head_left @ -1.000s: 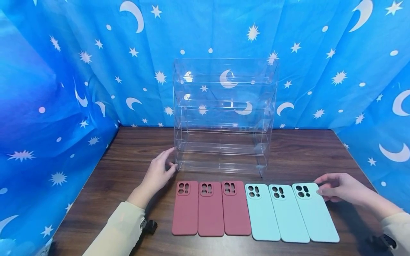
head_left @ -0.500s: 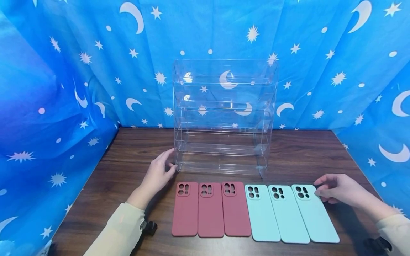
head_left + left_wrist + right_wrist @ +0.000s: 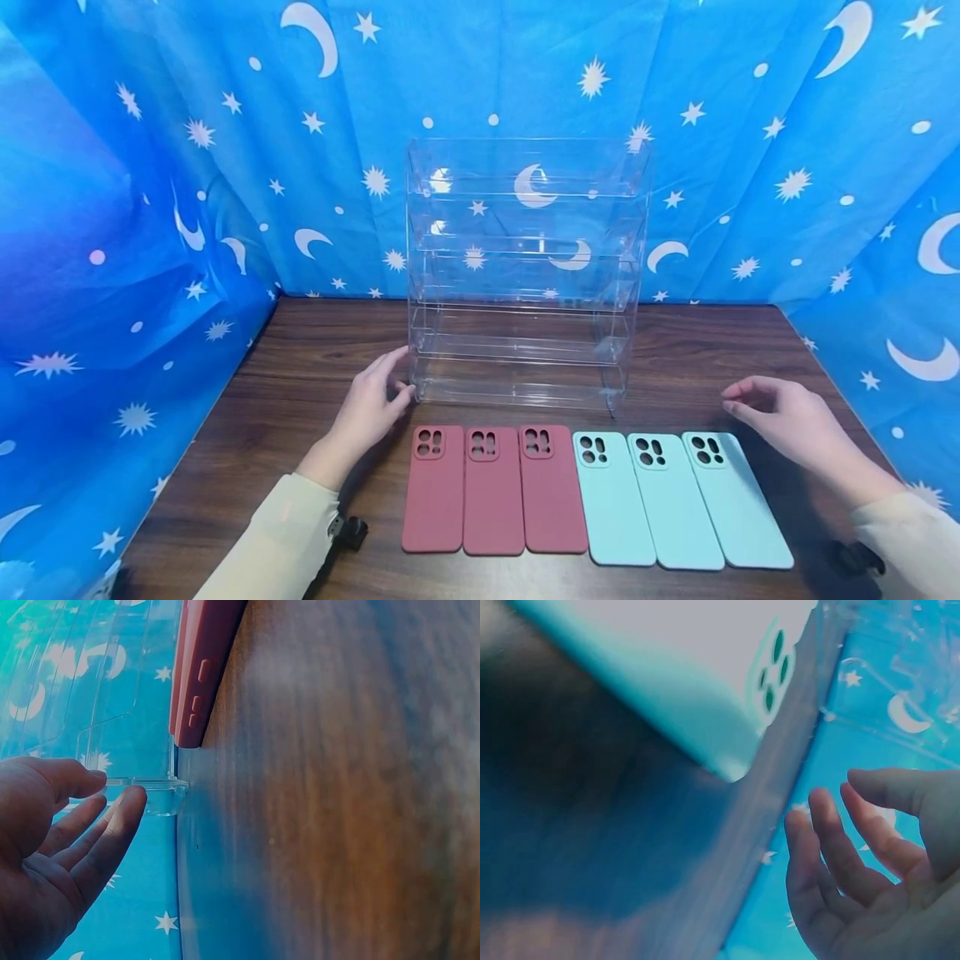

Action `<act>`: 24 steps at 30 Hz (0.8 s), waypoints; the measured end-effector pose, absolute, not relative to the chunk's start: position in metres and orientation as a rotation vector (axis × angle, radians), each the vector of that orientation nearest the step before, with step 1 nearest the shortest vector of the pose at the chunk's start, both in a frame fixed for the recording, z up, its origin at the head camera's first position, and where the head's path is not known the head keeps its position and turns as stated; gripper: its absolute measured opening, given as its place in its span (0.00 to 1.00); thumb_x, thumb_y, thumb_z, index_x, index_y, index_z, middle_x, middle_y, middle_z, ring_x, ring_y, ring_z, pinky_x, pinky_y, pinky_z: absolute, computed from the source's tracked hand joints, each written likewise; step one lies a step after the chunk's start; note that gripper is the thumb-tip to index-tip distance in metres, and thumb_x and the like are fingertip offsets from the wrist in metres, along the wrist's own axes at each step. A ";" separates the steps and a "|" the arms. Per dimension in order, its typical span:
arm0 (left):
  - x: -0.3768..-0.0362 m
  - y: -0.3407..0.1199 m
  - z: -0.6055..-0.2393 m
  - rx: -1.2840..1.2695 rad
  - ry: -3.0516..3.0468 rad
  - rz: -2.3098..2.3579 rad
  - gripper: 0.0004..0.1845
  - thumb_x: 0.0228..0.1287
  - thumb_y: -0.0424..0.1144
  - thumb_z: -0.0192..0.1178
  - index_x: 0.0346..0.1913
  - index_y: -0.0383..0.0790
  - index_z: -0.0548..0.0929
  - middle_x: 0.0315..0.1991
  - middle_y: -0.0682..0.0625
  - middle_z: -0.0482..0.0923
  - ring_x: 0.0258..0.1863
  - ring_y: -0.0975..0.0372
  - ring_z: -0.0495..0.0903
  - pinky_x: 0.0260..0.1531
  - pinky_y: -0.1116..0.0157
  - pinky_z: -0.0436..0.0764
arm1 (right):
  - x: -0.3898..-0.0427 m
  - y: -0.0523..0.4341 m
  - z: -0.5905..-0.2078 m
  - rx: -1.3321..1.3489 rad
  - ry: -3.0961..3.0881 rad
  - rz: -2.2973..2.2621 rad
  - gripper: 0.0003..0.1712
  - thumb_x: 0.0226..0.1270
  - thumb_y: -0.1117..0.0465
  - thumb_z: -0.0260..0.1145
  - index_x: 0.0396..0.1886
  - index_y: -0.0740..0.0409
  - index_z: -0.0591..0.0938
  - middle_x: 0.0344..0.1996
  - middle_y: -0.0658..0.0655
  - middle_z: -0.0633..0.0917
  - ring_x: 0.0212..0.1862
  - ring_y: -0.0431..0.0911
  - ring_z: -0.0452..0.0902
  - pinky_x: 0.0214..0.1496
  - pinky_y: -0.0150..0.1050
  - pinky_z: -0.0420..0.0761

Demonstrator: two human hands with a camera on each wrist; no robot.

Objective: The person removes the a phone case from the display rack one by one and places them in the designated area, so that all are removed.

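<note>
Rack (image 3: 525,275) of clear acrylic, tiered shelves, upright at the back of the wooden table (image 3: 300,350) — left hand (image 3: 371,408) at its lower left corner.

Fingers (image 3: 112,825) straight and relaxed, touching that corner's transparent foot, gripping nothing. In front, six smooth matte phone cases in a row: three maroon cases (image 3: 493,487) left, three mint cases (image 3: 675,500) right, rounded corners, camera cut-outs toward the rack. Right hand (image 3: 783,412) raised near the rightmost mint case — loosely open, holding nothing, clear of it. Dark wood grain underfoot; blue curtain (image 3: 150,167) with moons and stars all round.
</note>
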State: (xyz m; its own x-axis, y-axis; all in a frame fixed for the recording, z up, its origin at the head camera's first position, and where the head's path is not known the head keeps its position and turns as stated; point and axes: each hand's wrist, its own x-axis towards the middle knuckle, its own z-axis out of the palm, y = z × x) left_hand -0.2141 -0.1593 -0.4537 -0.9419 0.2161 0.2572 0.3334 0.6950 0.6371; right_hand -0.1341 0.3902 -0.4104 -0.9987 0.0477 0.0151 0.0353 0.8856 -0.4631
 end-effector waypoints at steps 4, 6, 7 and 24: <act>-0.215 -0.160 -0.454 -0.446 -2.733 -1.069 0.35 0.67 0.32 0.68 0.75 0.44 0.70 0.55 0.43 0.81 0.38 0.59 0.85 0.27 0.71 0.84 | -0.144 0.370 -0.406 -0.028 -2.939 0.728 0.13 0.73 0.55 0.68 0.50 0.58 0.85 0.45 0.66 0.88 0.43 0.59 0.85 0.33 0.43 0.79; -0.216 -0.161 -0.453 -0.446 -2.727 -1.068 0.35 0.67 0.32 0.68 0.75 0.43 0.70 0.55 0.43 0.81 0.38 0.59 0.86 0.27 0.71 0.84 | -0.149 0.359 -0.405 -0.014 -2.910 0.697 0.14 0.73 0.56 0.67 0.51 0.59 0.85 0.46 0.67 0.88 0.46 0.63 0.85 0.36 0.50 0.81; -0.216 -0.161 -0.453 -0.448 -2.725 -1.067 0.35 0.67 0.32 0.68 0.75 0.43 0.70 0.56 0.43 0.81 0.39 0.59 0.86 0.27 0.71 0.84 | -0.151 0.354 -0.405 -0.006 -2.899 0.675 0.14 0.73 0.57 0.67 0.52 0.59 0.84 0.47 0.68 0.87 0.47 0.64 0.84 0.37 0.54 0.82; -0.214 -0.168 -0.441 -0.438 -2.814 -1.051 0.34 0.67 0.31 0.68 0.75 0.42 0.70 0.62 0.38 0.79 0.39 0.57 0.87 0.31 0.65 0.88 | -0.185 0.290 -0.400 0.111 -2.697 0.353 0.23 0.74 0.62 0.63 0.65 0.66 0.77 0.62 0.74 0.76 0.64 0.73 0.69 0.62 0.73 0.72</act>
